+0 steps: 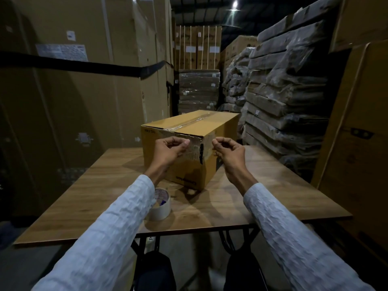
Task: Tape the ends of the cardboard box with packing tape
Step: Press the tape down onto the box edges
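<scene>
A yellow-brown cardboard box (222, 131) stands on the wooden table (262, 198) with one vertical corner towards me. Clear tape runs along its top seam. That near corner is torn, with a dark gap below the top edge. My left hand (171, 149) and my right hand (230, 151) are raised on either side of this corner, fingers curled. Each pinches one end of a clear tape strip (201, 141) stretched across the corner just under the top edge. A white roll of packing tape (162, 205) lies on the table, partly hidden by my left sleeve.
Tall cardboard cartons form a wall at left (73, 101) and another rises at right (357, 133). Wrapped flat packs (283, 91) are stacked behind the table on the right. More stacked boxes (198, 91) fill the aisle beyond. The table's near edge is close to my knees.
</scene>
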Demonstrator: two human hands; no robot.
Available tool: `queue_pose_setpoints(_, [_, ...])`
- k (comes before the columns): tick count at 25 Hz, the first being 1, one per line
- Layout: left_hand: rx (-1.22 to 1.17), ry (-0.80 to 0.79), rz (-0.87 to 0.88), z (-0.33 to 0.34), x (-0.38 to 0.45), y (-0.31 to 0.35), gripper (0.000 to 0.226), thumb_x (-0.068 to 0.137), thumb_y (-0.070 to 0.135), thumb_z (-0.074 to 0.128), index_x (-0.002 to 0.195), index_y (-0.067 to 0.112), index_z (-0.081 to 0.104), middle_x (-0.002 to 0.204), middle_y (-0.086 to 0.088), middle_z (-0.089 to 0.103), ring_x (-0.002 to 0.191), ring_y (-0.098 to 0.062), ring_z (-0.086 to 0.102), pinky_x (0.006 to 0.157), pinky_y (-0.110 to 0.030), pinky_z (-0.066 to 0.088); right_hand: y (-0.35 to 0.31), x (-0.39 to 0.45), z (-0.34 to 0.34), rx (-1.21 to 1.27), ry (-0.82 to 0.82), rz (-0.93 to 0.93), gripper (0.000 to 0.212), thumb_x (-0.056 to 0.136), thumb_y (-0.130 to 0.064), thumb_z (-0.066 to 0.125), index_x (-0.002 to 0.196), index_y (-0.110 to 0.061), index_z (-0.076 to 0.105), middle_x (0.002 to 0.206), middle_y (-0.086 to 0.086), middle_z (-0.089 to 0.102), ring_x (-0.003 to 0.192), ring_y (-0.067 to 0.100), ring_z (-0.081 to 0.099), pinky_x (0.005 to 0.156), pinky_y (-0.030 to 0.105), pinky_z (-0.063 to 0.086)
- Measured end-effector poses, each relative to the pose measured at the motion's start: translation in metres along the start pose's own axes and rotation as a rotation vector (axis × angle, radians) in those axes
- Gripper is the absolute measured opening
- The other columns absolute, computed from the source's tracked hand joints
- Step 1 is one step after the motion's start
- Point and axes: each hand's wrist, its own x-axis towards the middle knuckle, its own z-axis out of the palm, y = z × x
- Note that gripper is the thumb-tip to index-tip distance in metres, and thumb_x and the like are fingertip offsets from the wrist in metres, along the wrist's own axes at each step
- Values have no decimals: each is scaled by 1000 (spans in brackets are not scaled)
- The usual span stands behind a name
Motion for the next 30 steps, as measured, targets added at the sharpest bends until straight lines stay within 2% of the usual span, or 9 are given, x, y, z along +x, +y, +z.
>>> queue_pose_setpoints(3, [154,91,114,6,4,-3,13,87,13,78,98,6,78,90,0,76,81,-2,69,66,-15,54,8,-4,7,22,103,9,11,90,-8,75,100,-5,72,93,11,72,84,19,67,60,21,55])
queue_pose_setpoints(7, [232,128,196,11,8,-7,7,87,14,79,95,15,78,87,7,74,84,0,69,69,-13,54,14,-2,15,68,242,31,10,88,-9,77,98,-9,73,100,12,75,83,14,69,59,17,53])
queue_pose_setpoints(10, [271,163,219,16,11,-12,9,86,14,81,88,23,78,85,8,75,86,-5,71,76,-24,60,20,-1,18,80,322,39,10,88,-8,77,97,-10,74,97,9,76,81,12,70,69,22,57])
queue_pose_setpoints(13, [312,179,227,19,13,-20,9,85,14,81,89,22,79,86,6,76,87,-8,73,78,-31,63,25,-2,19,71,373,43,7,88,-7,77,94,-11,75,93,4,76,82,12,71,81,29,60])
queue_pose_setpoints(17, [343,202,245,20,17,-28,7,85,16,81,91,19,81,85,7,76,82,-8,73,73,-35,65,29,2,21,49,393,37,7,88,-7,77,91,-11,74,95,8,77,83,13,72,82,29,61])
queue_pose_setpoints(22, [406,242,312,25,20,-31,7,85,19,82,90,23,81,81,16,73,81,-1,71,73,-26,63,32,10,22,56,412,40,7,87,-6,77,93,-9,74,95,10,77,82,13,72,81,28,61])
queue_pose_setpoints(27, [490,219,374,23,26,-40,9,88,31,79,96,26,80,90,7,76,88,-8,69,76,-31,61,33,11,22,51,397,39,8,87,-6,78,92,-11,74,94,9,77,82,13,72,83,31,62])
queue_pose_setpoints(28, [546,219,396,22,28,-43,13,88,36,77,97,27,80,92,3,75,90,-11,66,76,-28,58,33,11,22,50,394,41,8,87,-6,78,92,-11,74,94,9,77,81,13,72,83,32,62])
queue_pose_setpoints(30, [654,235,423,22,31,-45,18,88,38,76,100,24,79,96,-5,71,91,-12,57,72,-13,45,32,12,22,42,390,49,8,87,-6,78,92,-11,74,95,9,77,82,13,72,84,34,62])
